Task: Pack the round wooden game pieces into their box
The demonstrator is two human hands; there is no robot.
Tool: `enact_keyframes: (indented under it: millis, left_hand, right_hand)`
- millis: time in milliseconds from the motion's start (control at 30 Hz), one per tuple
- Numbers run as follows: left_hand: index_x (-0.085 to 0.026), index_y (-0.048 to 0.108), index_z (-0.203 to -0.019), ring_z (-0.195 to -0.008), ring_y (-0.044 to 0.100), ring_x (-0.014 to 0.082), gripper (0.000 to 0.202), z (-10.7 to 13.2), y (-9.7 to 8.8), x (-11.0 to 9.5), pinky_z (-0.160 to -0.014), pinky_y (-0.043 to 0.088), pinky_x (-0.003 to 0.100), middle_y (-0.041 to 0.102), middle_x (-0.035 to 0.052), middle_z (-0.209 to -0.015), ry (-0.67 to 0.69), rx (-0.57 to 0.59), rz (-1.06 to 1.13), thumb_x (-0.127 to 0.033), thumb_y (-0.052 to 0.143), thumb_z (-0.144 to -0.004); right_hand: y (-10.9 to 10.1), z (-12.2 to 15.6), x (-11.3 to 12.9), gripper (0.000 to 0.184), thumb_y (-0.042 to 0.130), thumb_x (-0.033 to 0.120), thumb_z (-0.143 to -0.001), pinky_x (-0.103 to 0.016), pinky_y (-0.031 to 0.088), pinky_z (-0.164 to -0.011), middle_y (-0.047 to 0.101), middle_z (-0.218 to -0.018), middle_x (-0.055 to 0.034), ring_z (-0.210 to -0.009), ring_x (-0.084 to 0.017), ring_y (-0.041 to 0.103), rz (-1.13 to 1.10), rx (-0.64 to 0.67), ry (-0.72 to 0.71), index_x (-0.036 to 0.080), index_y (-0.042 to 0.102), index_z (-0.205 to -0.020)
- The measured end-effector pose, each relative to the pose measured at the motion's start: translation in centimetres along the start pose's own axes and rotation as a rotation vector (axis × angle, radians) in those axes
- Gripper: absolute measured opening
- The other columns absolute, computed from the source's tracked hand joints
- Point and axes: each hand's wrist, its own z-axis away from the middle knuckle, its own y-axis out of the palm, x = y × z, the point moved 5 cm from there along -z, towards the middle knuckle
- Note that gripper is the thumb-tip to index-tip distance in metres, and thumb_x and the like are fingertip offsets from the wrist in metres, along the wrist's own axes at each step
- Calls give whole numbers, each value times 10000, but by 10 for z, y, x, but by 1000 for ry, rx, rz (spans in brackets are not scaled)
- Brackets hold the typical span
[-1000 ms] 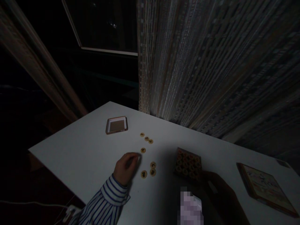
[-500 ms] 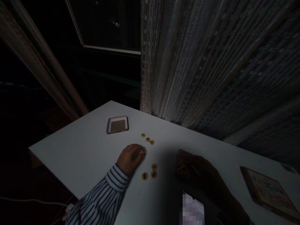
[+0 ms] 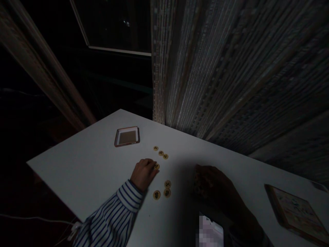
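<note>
My left hand (image 3: 143,174), in a blue-and-white striped sleeve, pinches the edge of a round yellow game piece (image 3: 156,166) with a dark mark, at the table top. Just beyond it, several like pieces form a slanted row, one of them the far-left piece (image 3: 155,148). Nearer me lie an upper piece (image 3: 167,184), a piece touching it (image 3: 167,192) and a separate piece (image 3: 156,195). In deep shadow, my right hand (image 3: 214,180) rests over a dark box (image 3: 197,185) of round pieces. Its fingertips are lost in the dark.
A shallow open tray or lid (image 3: 117,141) lies at the far left of the white table (image 3: 84,164). A lit phone (image 3: 217,233) is near me, its screen partly blurred. At the right lies a flat box with a colourful top (image 3: 295,209). String curtains (image 3: 185,85) hang behind.
My right hand has curled lower over the box and covers more of its pieces. My left hand keeps the piece in nearly the same place. The view has shifted slightly.
</note>
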Motion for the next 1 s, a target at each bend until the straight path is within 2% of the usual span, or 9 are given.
enact_keyframes:
  millis: [200,367,533,633,800,900,1000]
  left_hand:
    - [-155,680,-946,-881,591,250,224,1,3,2,-772,464,384,673,103,-918,20,-86,50,-287,598,-784]
    - [-170,649,-945,-856,616,226,223,3,-5,-7,-779,461,375,695,88,-901,66,-161,153,-312,571,-792]
    - [-172,640,-890,-761,624,199,207,6,-16,-15,-739,478,348,689,68,-797,-28,-220,287,-309,605,-740]
    - [-177,616,-869,-714,613,170,193,6,-14,-16,-697,480,312,672,39,-758,-150,-201,475,-284,622,-708]
    - [-168,549,-791,-582,548,103,217,4,-4,-23,-579,450,233,611,-15,-659,-354,-143,952,-257,666,-631]
    - [-161,564,-872,-505,481,72,334,2,-3,-32,-499,391,195,558,-57,-591,-399,-77,1128,-248,704,-582]
    - [-147,611,-897,-490,465,67,385,2,-4,-38,-470,361,187,545,-58,-569,-424,-21,1187,-260,738,-552]
  right_hand:
    - [-1,2,-1,283,425,217,-862,-366,562,-691,691,-988,-120,-858,-225,665,-11,-1,-23,187,638,-1045]
    - [-2,0,4,266,445,205,-851,-364,563,-699,699,-949,-133,-853,-228,668,3,7,-58,158,646,-1019]
    - [-2,1,5,270,442,199,-853,-358,565,-704,698,-956,-146,-853,-227,670,7,3,-80,137,648,-1017]
    - [-4,3,3,274,439,188,-849,-355,562,-714,697,-976,-134,-859,-220,669,-2,2,-63,163,643,-1031]
    - [-7,6,0,289,443,182,-842,-371,559,-716,685,-1017,-125,-888,-226,661,-17,35,-49,177,624,-1067]
    - [-9,7,-1,290,442,189,-848,-367,557,-716,678,-1039,-122,-899,-225,657,-21,47,-42,176,613,-1082]
    - [-11,7,-2,281,417,191,-868,-373,552,-717,681,-1014,-121,-868,-219,656,-11,31,-29,167,616,-1064]
